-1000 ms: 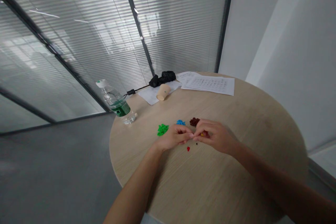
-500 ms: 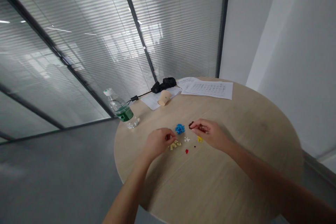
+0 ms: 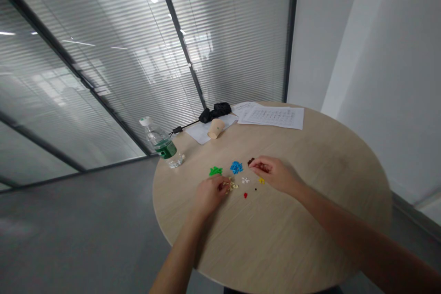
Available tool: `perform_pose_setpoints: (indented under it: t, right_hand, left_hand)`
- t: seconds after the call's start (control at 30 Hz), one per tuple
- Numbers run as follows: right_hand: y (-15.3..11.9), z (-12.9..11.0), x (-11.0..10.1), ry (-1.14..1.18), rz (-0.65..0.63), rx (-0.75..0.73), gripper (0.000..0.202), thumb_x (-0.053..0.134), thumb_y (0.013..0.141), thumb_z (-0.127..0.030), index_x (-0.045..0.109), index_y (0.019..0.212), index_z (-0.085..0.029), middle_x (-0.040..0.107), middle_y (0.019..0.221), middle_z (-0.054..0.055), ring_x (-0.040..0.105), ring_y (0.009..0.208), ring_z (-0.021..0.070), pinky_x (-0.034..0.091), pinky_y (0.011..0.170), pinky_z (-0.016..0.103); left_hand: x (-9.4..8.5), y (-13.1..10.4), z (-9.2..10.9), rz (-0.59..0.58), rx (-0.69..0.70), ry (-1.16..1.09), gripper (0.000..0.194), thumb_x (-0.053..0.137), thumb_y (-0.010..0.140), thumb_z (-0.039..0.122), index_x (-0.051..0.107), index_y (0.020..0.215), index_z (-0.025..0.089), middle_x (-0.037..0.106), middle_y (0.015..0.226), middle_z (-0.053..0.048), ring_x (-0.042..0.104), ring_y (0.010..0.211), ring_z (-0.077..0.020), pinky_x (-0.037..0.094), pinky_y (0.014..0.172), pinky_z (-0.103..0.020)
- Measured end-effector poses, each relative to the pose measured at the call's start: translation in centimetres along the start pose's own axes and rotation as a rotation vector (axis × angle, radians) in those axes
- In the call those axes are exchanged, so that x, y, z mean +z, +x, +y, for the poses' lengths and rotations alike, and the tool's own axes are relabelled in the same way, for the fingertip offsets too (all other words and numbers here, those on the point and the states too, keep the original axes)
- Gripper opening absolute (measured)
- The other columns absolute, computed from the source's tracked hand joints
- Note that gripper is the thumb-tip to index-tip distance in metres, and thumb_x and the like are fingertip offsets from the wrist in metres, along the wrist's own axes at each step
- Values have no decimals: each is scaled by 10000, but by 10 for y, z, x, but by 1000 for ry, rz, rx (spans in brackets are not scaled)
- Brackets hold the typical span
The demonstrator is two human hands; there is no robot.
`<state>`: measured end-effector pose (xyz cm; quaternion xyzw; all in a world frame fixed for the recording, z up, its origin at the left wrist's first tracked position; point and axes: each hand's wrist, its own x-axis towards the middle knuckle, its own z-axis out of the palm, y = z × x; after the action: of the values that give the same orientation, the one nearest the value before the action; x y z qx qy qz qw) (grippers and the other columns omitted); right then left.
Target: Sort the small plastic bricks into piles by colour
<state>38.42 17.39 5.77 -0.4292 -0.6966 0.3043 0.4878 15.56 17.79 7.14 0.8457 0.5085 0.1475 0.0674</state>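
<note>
My left hand (image 3: 212, 192) is low over the table with its fingers curled at the pile of small cream pieces (image 3: 234, 186), partly covering it. Whether anything sits between those fingertips is hidden. My right hand (image 3: 274, 173) has thumb and fingers drawn together at a little heap of dark brown pieces (image 3: 251, 161); any piece in the pinch is too small to make out. Bright green pieces (image 3: 215, 171) lie just beyond my left hand. Blue pieces (image 3: 236, 167) and white pieces (image 3: 245, 180) are between the hands. Yellow pieces (image 3: 262, 180) rest below my right fingers.
Red pieces (image 3: 245, 195) and one tiny dark piece (image 3: 255, 189) lie nearer me on the round wooden table (image 3: 275, 239). A plastic bottle (image 3: 165, 147) stands at the left edge. Farther back are a paper cup (image 3: 216, 128) on its side, a black bundle (image 3: 220, 110) and printed sheets (image 3: 275, 116).
My left hand has moved slightly nearer me, uncovering the green pile. My right hand stays at the brown pieces, almost unmoved. The view has shifted a little.
</note>
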Motion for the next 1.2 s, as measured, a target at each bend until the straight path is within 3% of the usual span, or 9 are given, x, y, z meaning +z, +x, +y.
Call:
perform_pose_setpoints:
  t: [0.13, 0.23, 0.4, 0.63, 0.77, 0.97, 1.2]
  right_hand:
    - [-1, -2, -2, -51, -24, -11, 133, 524, 803, -282, 623, 813, -194, 631, 792, 23, 572, 670, 124, 454, 591, 232]
    - [1, -3, -9, -169, -48, -54, 141, 519, 809, -260, 636, 831, -184, 618, 760, 24, 551, 636, 120, 442, 576, 232]
    - [8, -11, -27, -309, -113, -152, 139, 520, 807, -204, 654, 821, -171, 639, 818, 48, 581, 720, 135, 460, 684, 260]
    - [2, -15, -29, -492, -460, -202, 129, 551, 797, -172, 678, 818, -160, 656, 887, 71, 597, 835, 178, 459, 784, 314]
    - [-6, 2, -26, -475, -394, -272, 170, 520, 841, -199, 676, 904, -172, 650, 973, 71, 581, 922, 169, 449, 845, 312]
    - [-12, 35, -25, -405, -320, -287, 213, 530, 849, -333, 695, 885, -204, 675, 972, 57, 608, 901, 155, 479, 820, 302]
    - [-24, 40, -29, -351, -300, -276, 217, 516, 853, -338, 701, 843, -226, 702, 885, 38, 631, 859, 146, 495, 805, 299]
  left_hand:
    - [4, -2, -1, 143, 47, -66, 184, 486, 818, 218, 647, 905, 203, 613, 838, -34, 569, 764, -152, 440, 681, -259]
    - [7, -3, 3, 251, 167, -127, 178, 473, 824, 199, 633, 897, 175, 607, 923, -68, 551, 902, -178, 451, 808, -312]
    - [16, -2, 9, 189, 329, -169, 179, 484, 833, 212, 614, 953, 184, 579, 1092, -87, 519, 1029, -194, 431, 903, -373]
    - [26, 3, 5, 92, 391, -267, 149, 525, 820, 232, 622, 925, 192, 593, 1081, -76, 537, 1023, -180, 441, 904, -357]
    - [27, 6, 4, 58, 366, -352, 92, 534, 802, 180, 624, 817, 181, 611, 992, -62, 560, 946, -162, 456, 855, -326]
    - [27, 7, 4, 60, 323, -430, 70, 549, 772, 146, 605, 740, 173, 600, 933, -52, 554, 916, -153, 450, 824, -305]
    - [22, 5, 6, 19, 291, -449, 66, 553, 770, 155, 605, 733, 169, 591, 951, -59, 554, 924, -161, 447, 837, -318]
